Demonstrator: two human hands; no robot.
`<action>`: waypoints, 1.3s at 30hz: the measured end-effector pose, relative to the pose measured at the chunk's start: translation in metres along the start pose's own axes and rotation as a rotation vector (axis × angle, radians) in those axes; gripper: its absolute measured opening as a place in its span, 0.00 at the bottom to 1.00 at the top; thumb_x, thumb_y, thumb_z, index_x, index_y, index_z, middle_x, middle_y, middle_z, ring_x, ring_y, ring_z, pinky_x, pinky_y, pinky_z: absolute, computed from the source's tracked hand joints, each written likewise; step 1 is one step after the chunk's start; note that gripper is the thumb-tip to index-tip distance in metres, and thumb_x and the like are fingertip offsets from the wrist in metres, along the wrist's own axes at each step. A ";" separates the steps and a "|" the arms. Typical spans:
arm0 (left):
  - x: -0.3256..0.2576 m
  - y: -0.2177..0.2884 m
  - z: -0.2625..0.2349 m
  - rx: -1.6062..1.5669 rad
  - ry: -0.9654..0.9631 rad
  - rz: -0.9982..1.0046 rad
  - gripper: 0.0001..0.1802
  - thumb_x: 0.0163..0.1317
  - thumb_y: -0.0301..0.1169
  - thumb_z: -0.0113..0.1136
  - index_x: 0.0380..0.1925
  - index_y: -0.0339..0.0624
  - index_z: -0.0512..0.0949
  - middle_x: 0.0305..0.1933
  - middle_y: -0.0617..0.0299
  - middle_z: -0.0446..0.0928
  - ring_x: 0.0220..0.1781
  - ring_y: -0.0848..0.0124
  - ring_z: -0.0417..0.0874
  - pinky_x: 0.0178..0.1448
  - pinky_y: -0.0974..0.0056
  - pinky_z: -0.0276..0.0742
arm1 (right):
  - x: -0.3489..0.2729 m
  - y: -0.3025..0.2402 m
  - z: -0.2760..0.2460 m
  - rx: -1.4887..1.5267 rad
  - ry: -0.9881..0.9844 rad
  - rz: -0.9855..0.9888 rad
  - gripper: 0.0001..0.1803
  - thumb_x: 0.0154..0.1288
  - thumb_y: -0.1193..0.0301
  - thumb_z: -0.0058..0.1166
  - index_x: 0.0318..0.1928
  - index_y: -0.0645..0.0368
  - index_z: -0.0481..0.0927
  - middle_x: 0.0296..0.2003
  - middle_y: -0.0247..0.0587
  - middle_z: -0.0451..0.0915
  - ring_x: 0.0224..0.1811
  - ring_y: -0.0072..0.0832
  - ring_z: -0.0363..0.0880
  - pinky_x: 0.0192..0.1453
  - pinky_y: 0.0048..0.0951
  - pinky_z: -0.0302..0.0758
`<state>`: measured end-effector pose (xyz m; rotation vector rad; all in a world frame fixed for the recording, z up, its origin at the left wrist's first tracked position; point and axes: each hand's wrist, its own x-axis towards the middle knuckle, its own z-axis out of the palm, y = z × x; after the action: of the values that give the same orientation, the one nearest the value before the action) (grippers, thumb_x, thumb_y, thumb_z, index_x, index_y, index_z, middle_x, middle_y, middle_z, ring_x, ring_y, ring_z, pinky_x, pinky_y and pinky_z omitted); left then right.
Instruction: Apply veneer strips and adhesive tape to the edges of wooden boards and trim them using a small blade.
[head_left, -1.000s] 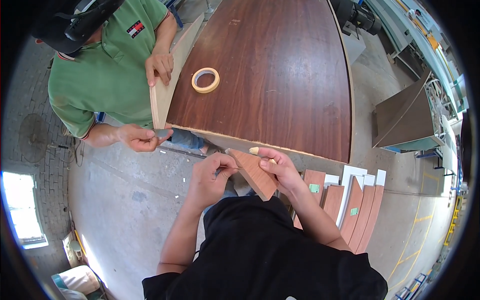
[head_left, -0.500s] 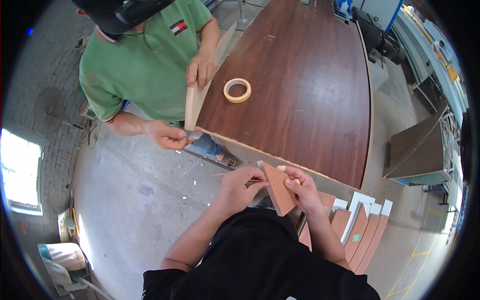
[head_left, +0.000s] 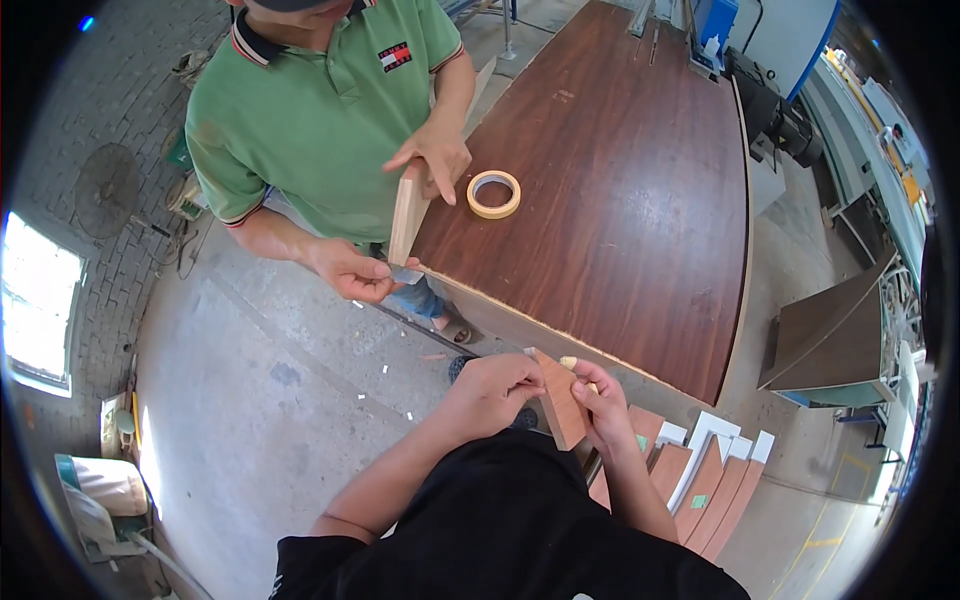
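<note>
Wood block point(head_left: 562, 408) is held near the counter point(head_left: 600, 220), long axis running away from the body, right of the left hand point(head_left: 492, 392). Right hand point(head_left: 606, 408) grips it; left fingers curl at its edge, pinch unclear.

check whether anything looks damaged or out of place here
Small pale scraps and a reddish sliver lie loose on the concrete floor, left of the table, looking like stray litter. The table's near edge also looks rough, with a pale, uneven line along the brown top.
</note>
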<state>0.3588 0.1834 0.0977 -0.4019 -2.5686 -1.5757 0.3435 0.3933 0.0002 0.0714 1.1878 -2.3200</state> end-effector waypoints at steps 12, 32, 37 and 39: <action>0.001 0.002 0.003 -0.086 -0.105 -0.013 0.04 0.52 0.22 0.64 0.27 0.37 0.77 0.27 0.57 0.78 0.29 0.65 0.81 0.34 0.65 0.75 | -0.010 -0.014 0.005 -0.003 0.075 -0.039 0.21 0.62 0.74 0.58 0.55 0.64 0.73 0.35 0.29 0.76 0.40 0.16 0.76 0.48 0.19 0.73; 0.046 -0.027 0.028 -0.426 0.031 -0.333 0.03 0.60 0.20 0.59 0.33 0.33 0.75 0.31 0.59 0.80 0.34 0.74 0.82 0.41 0.70 0.79 | -0.002 -0.068 -0.022 0.193 0.132 -0.170 0.20 0.70 0.71 0.47 0.58 0.68 0.68 0.48 0.43 0.79 0.45 0.25 0.80 0.48 0.25 0.79; 0.084 -0.052 0.075 -0.449 0.014 -0.284 0.05 0.61 0.21 0.57 0.37 0.32 0.75 0.33 0.58 0.80 0.35 0.73 0.83 0.41 0.70 0.80 | -0.001 -0.056 -0.023 0.215 0.200 -0.172 0.20 0.69 0.71 0.48 0.58 0.67 0.69 0.47 0.43 0.79 0.44 0.25 0.81 0.47 0.26 0.79; 0.092 -0.055 0.081 -0.470 -0.078 -0.327 0.06 0.61 0.20 0.57 0.37 0.32 0.76 0.33 0.58 0.81 0.35 0.73 0.83 0.42 0.69 0.80 | -0.003 -0.054 -0.022 0.210 0.226 -0.169 0.20 0.69 0.71 0.49 0.58 0.67 0.69 0.47 0.43 0.79 0.45 0.25 0.80 0.47 0.27 0.80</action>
<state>0.2599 0.2470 0.0337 -0.0741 -2.3885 -2.3298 0.3164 0.4366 0.0275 0.3283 1.0859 -2.6359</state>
